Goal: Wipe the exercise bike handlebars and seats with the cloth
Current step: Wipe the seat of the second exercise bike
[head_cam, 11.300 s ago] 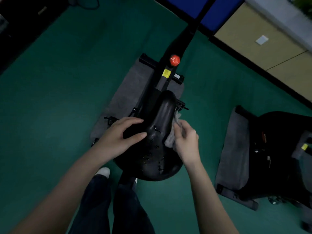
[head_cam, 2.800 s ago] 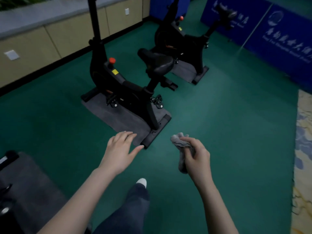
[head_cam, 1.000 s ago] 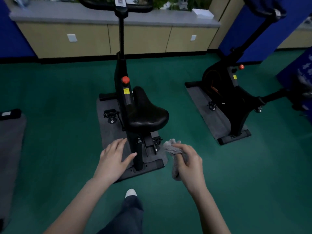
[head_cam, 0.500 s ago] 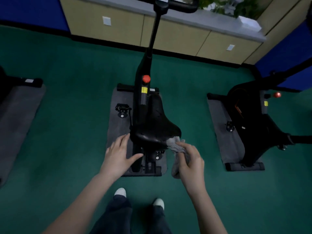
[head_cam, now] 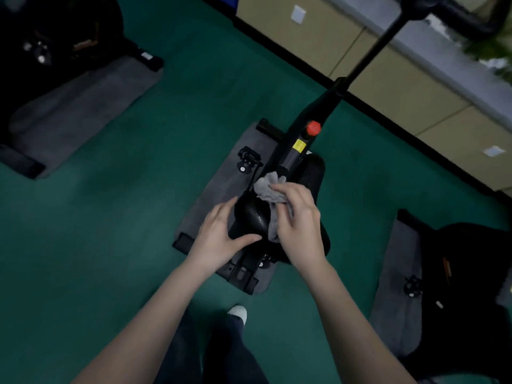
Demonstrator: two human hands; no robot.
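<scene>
The right hand [head_cam: 297,217] grips the cloth [head_cam: 267,189] on the seat [head_cam: 253,218]; the left hand [head_cam: 219,236], fingers straight, steadies its side. The bunched cloth may skip the seat's edges

The yellow label [head_cam: 299,146] on the bike frame [head_cam: 291,159] is unreadable.

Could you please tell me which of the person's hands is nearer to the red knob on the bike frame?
The right hand, holding the cloth on the seat, sits just below the red knob. The left hand rests lower, on the seat's left side.
</scene>
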